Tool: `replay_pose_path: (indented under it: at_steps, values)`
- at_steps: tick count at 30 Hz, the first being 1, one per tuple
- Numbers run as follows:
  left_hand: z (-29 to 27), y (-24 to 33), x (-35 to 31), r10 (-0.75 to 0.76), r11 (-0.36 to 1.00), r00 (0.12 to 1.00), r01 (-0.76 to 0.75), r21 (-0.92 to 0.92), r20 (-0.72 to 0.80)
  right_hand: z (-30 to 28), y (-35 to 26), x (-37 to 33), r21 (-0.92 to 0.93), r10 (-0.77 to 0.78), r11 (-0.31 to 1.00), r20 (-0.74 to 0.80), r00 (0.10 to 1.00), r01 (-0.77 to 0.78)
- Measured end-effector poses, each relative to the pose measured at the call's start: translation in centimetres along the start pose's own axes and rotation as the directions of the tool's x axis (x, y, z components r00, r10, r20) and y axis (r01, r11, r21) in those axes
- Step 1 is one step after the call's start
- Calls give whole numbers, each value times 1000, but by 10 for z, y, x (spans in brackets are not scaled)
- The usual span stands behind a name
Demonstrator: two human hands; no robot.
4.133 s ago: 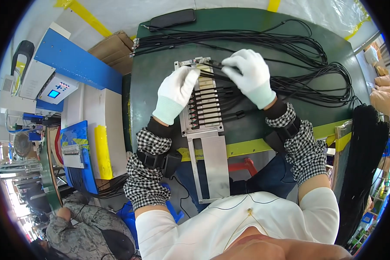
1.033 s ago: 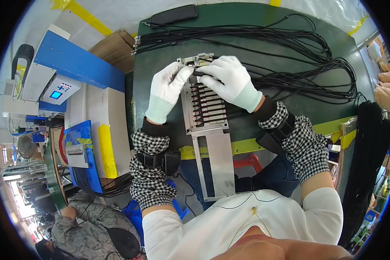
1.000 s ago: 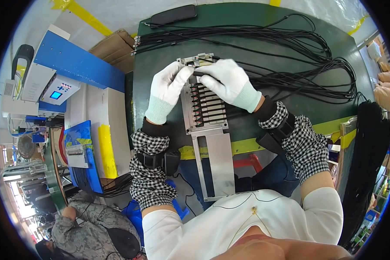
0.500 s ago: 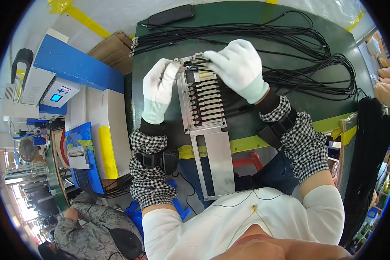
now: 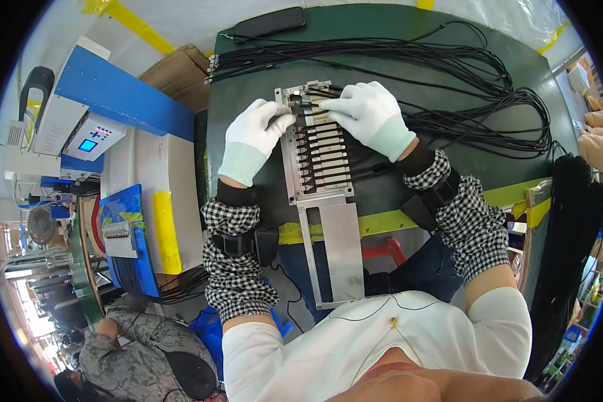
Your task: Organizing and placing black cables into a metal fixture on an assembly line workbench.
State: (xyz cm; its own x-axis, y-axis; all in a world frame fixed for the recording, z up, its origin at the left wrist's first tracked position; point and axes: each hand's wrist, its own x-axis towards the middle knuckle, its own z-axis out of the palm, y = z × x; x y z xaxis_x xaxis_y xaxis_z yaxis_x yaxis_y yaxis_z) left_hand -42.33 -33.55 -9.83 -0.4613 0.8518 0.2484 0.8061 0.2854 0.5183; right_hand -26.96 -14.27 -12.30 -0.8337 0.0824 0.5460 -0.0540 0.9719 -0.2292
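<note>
A long metal fixture point(image 5: 342, 244) lies over the table's front edge, its slotted part on the table and its bare plate reaching toward my body. Black cable ends sit side by side in its slots point(image 5: 325, 149). My left hand point(image 5: 251, 137), in a white glove, is at the upper left of the slots, thumb and fingers pinched close to a cable tip; what they hold is hidden. From the other side my gloved right hand point(image 5: 372, 117) pinches a black cable near the upper slots. Several cables run out to the right beneath this hand.
Coiled black cables point(image 5: 449, 53) cover the far and right parts of the green table point(image 5: 248, 100). A black case point(image 5: 269, 24) lies at the far edge. To the left stands a blue and white machine point(image 5: 124, 100) with a small screen. Another person point(image 5: 147, 342) sits at lower left.
Both hands have come down the fixture toward me, the right hand also lower over the slots. The fixture's upper end is now more exposed, with cables showing there.
</note>
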Motion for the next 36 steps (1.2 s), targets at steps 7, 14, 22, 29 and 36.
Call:
replay_pose_path:
  at_steps: [7, 14, 22, 29, 36]
  values:
    - [0, -6, -4, -89, 995, 994, 92, 38, -60, 1, -11, 4, -233, -111, 966, 22, 994, 113]
    - [-3, -9, -9, -117, 991, 992, 120, 59, -53, 5, -18, 5, -314, -129, 939, 48, 990, 138]
    - [-3, -6, -7, -68, 994, 996, 73, 80, -60, 7, -24, 7, -279, -134, 949, 59, 989, 145]
    - [9, -1, -8, 157, 962, 987, -160, 219, 29, 17, -29, 8, -246, -143, 957, 54, 988, 152]
    - [16, 8, -1, 170, 942, 984, -177, 284, 50, 8, -46, -3, -449, -19, 886, 211, 977, 114]
